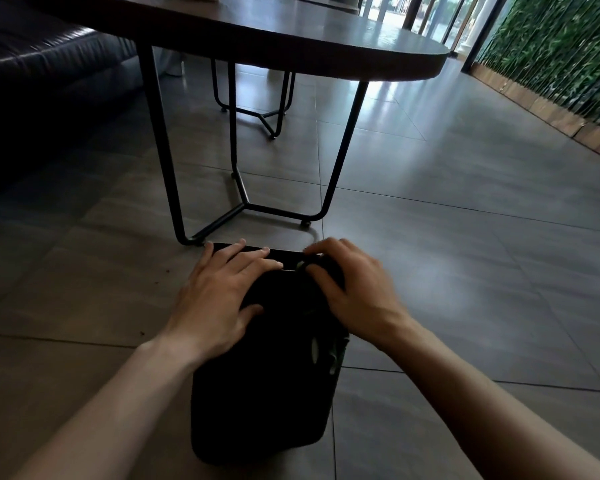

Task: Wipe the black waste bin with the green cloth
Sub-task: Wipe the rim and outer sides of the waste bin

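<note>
The black waste bin point(264, 393) stands on the tiled floor right below me, its far rim near the table's legs. My left hand point(219, 296) lies flat on the bin's top, fingers spread toward the far rim. On the right part of the top, my right hand point(350, 285) is curled over a dark cloth point(321, 266), most of it hidden under the fingers. A strip of greenish fabric point(336, 351) hangs at the bin's right side. The cloth looks very dark in this light.
A dark oval table point(291, 39) on black metal legs point(246, 202) stands just beyond the bin. A dark sofa point(42, 81) is at the left. A green plant wall point(561, 57) with a wooden base runs along the right. Grey floor tiles point(465, 254) spread to the right.
</note>
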Action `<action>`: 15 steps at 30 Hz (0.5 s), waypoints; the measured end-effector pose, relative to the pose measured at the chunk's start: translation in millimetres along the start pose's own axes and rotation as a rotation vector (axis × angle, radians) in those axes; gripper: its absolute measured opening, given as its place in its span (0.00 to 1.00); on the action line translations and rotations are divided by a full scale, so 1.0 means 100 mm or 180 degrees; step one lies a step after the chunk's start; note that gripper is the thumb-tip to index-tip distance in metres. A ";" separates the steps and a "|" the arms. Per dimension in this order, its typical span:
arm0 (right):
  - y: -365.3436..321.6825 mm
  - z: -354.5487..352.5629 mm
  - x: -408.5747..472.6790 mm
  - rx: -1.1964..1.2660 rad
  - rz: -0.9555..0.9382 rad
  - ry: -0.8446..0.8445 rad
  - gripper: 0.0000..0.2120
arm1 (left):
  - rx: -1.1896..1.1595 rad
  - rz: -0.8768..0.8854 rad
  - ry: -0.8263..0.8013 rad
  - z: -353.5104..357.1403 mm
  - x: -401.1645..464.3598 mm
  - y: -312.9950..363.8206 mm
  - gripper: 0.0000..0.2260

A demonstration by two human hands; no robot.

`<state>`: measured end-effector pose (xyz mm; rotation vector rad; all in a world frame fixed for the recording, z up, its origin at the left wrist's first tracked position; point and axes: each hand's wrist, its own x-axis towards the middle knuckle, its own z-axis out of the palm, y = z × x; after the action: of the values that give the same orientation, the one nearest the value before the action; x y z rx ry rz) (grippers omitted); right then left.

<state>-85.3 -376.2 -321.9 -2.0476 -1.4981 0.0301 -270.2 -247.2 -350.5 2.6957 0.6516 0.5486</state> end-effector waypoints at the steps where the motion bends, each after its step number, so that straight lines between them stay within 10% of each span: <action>1: 0.03 0.00 -0.03 0.0360 0.0023 0.0326 0.09 | -0.0037 -0.0063 -0.0009 -0.02 0.00 -0.04 0.30; 7: 0.06 0.41 -0.11 0.0613 -0.0348 0.1384 0.09 | -0.0100 -0.0357 0.0000 -0.04 -0.04 -0.19 0.30; 15: 0.30 1.37 -0.85 -0.1241 -0.1354 -0.0159 0.34 | -0.0321 -0.0838 -0.0022 -0.06 -0.14 -0.46 0.27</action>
<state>-138.8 -394.8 -475.8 -1.9723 -2.0718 -0.4107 -301.2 -213.7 -366.9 2.4655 0.9328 0.4884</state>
